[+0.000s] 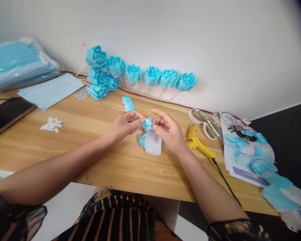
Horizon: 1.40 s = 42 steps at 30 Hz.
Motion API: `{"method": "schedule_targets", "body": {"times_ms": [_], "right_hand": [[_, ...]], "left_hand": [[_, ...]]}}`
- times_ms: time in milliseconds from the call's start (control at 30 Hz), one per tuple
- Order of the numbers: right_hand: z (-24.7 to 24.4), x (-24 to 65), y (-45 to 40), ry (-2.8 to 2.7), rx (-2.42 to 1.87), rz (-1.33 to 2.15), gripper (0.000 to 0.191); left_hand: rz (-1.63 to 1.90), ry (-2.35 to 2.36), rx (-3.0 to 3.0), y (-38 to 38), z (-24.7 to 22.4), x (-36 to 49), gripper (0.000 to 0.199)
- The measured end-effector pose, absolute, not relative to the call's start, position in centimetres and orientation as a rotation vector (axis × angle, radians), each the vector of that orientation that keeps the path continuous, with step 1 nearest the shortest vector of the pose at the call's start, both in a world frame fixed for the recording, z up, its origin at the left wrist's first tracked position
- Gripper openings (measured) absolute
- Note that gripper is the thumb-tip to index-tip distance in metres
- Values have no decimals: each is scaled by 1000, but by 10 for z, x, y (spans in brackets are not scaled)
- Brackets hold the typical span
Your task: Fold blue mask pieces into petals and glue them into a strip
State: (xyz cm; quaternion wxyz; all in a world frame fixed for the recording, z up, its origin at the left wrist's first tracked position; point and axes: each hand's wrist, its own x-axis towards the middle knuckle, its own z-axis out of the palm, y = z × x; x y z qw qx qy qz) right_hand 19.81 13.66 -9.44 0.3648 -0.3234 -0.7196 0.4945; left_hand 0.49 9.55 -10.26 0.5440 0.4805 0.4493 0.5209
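Observation:
Between both hands is a small piece of light-blue fabric (147, 124), pinched at its two sides. My left hand (126, 124) grips its left edge between thumb and forefinger. On the right edge, my right hand (167, 129) pinches with the thumb and a finger, while other fingers stay lifted. Just below, white and blue fabric pieces (153, 143) lie on the wooden table. Beyond my left hand sits a row of overlapping folded blue pieces (128, 103). A yellow glue gun (200, 143) rests to the right of my right hand.
Several blue fabric flowers on sticks (152, 75) lean along the wall. White-handled scissors (207, 124) and a paper with blue scraps (248, 150) are on the right. At left are a phone (7, 115), blue sheets (52, 90), a bagged stack (20, 63) and white strips (52, 124).

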Motion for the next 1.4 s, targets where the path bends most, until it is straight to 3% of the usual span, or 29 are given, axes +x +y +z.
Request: {"method": "schedule_targets", "body": {"times_ms": [200,833,1400], "right_hand": [[-95,197,137,-1769,-836,1264,46],[-95,205,141,-1691,-738,1485,43],[-91,202,140,-1777,-795,1450,47]], "left_hand": [[1186,1003,1172,95,-100,4,37],[980,1006,1294,93,-98,5,22],[1004,1035,1278,91,-95,5,27]]}}
